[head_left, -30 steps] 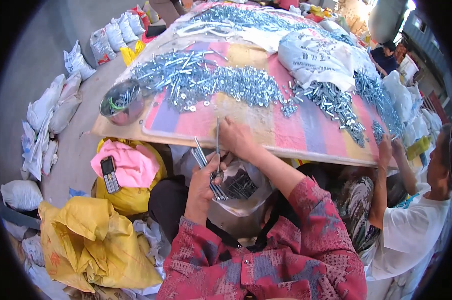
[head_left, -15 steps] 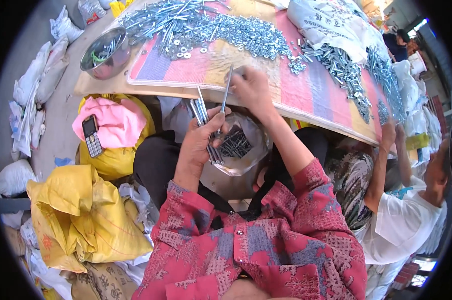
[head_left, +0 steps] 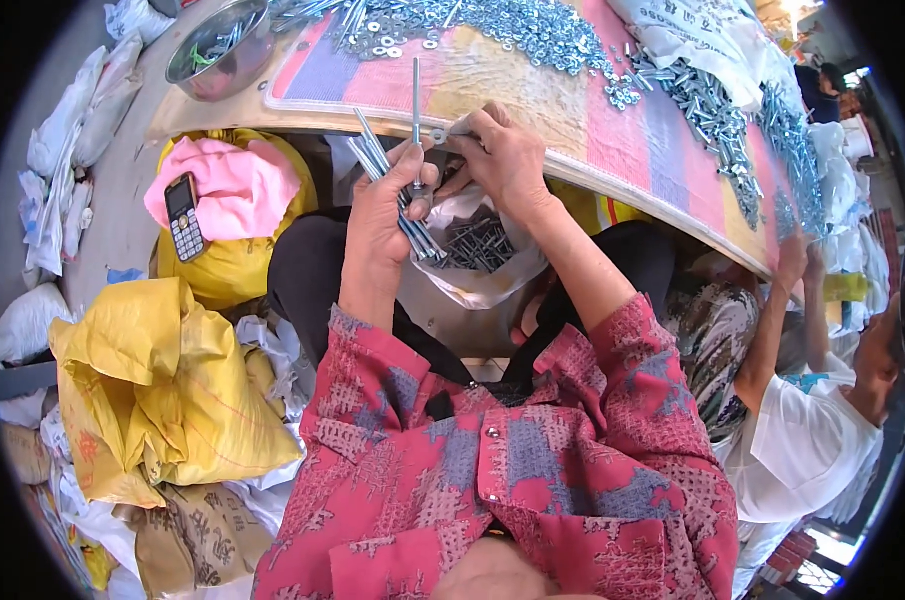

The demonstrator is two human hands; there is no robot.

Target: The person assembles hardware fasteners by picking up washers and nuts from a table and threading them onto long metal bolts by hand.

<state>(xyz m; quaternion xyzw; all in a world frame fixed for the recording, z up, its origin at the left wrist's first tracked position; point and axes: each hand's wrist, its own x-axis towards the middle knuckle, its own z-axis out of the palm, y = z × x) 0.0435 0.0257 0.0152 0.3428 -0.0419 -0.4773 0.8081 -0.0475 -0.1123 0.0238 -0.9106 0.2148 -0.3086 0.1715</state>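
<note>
My left hand [head_left: 380, 215] is closed round a bundle of long silvery bolts [head_left: 371, 158], which slant across the palm. Between its thumb and fingers one long bolt [head_left: 416, 95] points up and away from me. My right hand [head_left: 509, 165] is close beside it, with the fingertips pinching a small flat washer [head_left: 438, 137] near the upright bolt's shank. Whether the washer touches the bolt I cannot tell. Below the hands, between my knees, an open white bag [head_left: 477, 296] holds many dark bolts [head_left: 480, 243].
Ahead is a table with a striped cloth [head_left: 532, 110], bearing heaps of washers and nuts [head_left: 532, 35] and short metal sleeves [head_left: 697, 120]. A steel bowl [head_left: 217, 75] stands at far left. Yellow sacks [head_left: 172, 400] and a phone [head_left: 183, 215] are left; a co-worker [head_left: 812, 430] sits right.
My right hand has come down from the upright bolt's tip to beside my left thumb, where a washer now shows in its fingers. The whole view has shifted slightly.
</note>
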